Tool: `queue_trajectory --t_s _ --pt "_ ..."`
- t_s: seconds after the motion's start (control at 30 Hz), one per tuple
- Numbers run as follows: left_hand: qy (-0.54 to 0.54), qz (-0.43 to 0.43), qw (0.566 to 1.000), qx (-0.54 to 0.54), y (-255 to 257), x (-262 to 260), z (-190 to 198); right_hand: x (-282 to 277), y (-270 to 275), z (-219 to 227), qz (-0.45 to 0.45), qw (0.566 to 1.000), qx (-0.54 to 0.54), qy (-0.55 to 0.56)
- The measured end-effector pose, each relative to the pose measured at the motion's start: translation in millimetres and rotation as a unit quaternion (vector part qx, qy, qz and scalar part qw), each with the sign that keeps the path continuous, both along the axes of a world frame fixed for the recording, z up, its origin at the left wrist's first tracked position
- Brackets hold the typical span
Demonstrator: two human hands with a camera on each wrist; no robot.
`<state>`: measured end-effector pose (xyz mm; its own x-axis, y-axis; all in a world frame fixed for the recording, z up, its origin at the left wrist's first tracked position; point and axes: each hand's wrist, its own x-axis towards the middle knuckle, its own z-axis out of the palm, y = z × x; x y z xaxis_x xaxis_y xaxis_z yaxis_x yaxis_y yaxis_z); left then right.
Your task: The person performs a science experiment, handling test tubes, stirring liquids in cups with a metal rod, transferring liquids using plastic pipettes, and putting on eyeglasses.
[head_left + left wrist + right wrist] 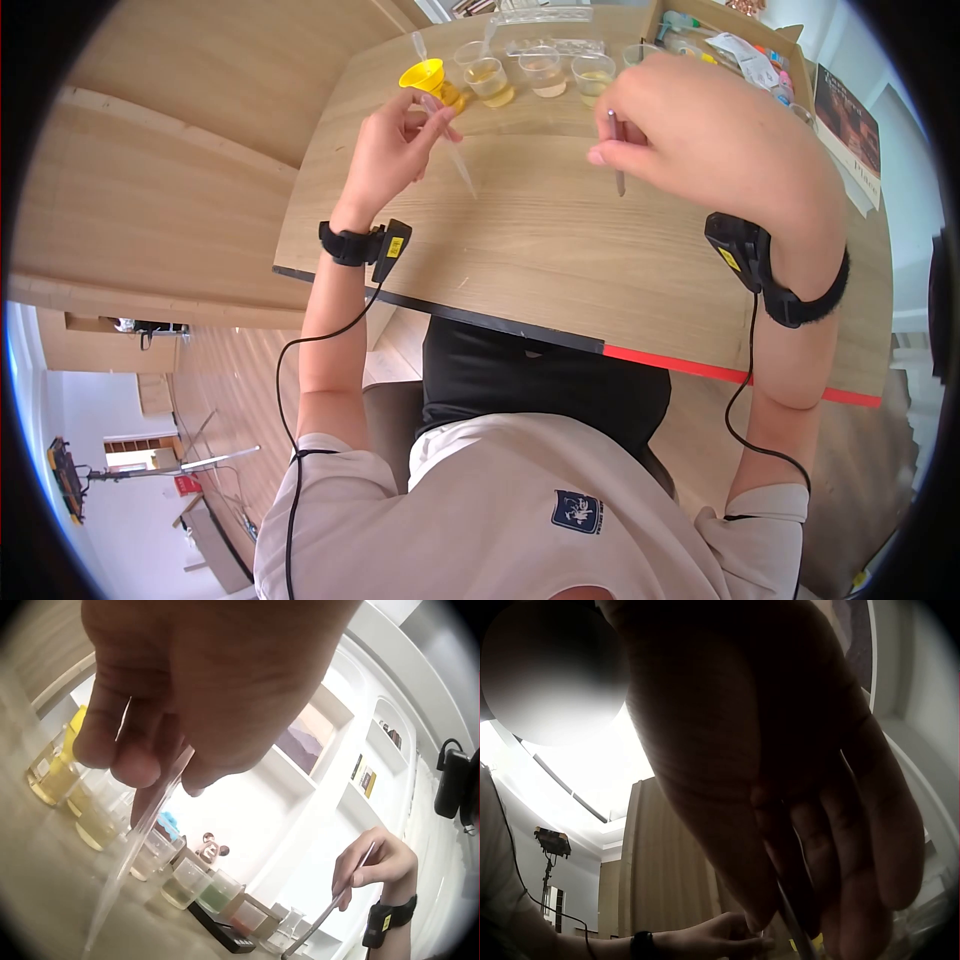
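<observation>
My left hand (388,150) pinches a clear plastic dropper (461,168) between thumb and fingers, its thin tip slanting down toward the tabletop. In the left wrist view the same dropper (124,877) runs down past the fingertips. My right hand (705,130) grips a slim grey metal stick (620,182), which points down over the table. Just beyond the left hand, a yellow funnel (422,74) sits by a cup of yellow liquid (452,100). Beside it stand clear cups with pale yellow (490,86) and nearly colourless liquid (545,80).
A cardboard box (775,30) of small bottles and packets stands at the back right, with a book (848,125) near it. Clear plastic trays (545,15) lie at the far edge. In the left wrist view, a cup of green liquid (217,895) stands near a black object (221,930).
</observation>
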<state>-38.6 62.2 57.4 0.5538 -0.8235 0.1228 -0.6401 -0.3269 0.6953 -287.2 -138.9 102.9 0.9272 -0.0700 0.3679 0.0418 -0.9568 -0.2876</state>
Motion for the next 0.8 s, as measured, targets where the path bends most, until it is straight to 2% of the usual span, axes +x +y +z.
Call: queue_trajectory --t_s 0.03,0.1,0.2,0.3,0.43,0.5,0.63,0.7,0.8 --pt "0.000 0.001 1.000 -0.001 -0.5 1.5 -2.0 0.0 0.2 0.5 0.001 1.000 -0.009 0.001" --pt "-0.031 0.026 0.990 -0.137 -4.7 9.0 -11.7 -0.8 0.7 -0.2 0.001 1.000 -0.005 -0.003" --pt "-0.013 0.038 0.979 -0.199 -12.7 16.9 -20.3 -2.9 1.8 0.8 0.005 1.000 0.006 -0.008" --pt "-0.035 0.058 0.985 -0.159 -12.0 17.3 -21.3 -3.0 2.1 2.3 0.000 1.000 0.006 -0.004" --pt "-0.034 0.047 0.986 -0.157 -1.1 15.8 -9.7 -2.0 -1.3 1.5 0.001 1.000 -0.004 0.012" --pt "0.033 0.012 0.999 -0.010 3.5 12.2 -3.1 -1.8 -1.4 -2.6 0.003 1.000 -0.001 -0.004" --pt "0.009 0.012 0.997 -0.081 -1.3 19.4 -13.0 -0.8 0.8 -0.2 0.000 1.000 -0.010 -0.012" --pt "-0.019 0.042 0.980 -0.195 -7.9 25.7 -17.1 -1.8 1.3 0.4 0.001 1.000 -0.008 -0.010" --pt "0.002 0.044 0.987 -0.158 -12.7 28.4 -21.7 -2.3 0.8 0.0 0.006 1.000 -0.008 -0.008"
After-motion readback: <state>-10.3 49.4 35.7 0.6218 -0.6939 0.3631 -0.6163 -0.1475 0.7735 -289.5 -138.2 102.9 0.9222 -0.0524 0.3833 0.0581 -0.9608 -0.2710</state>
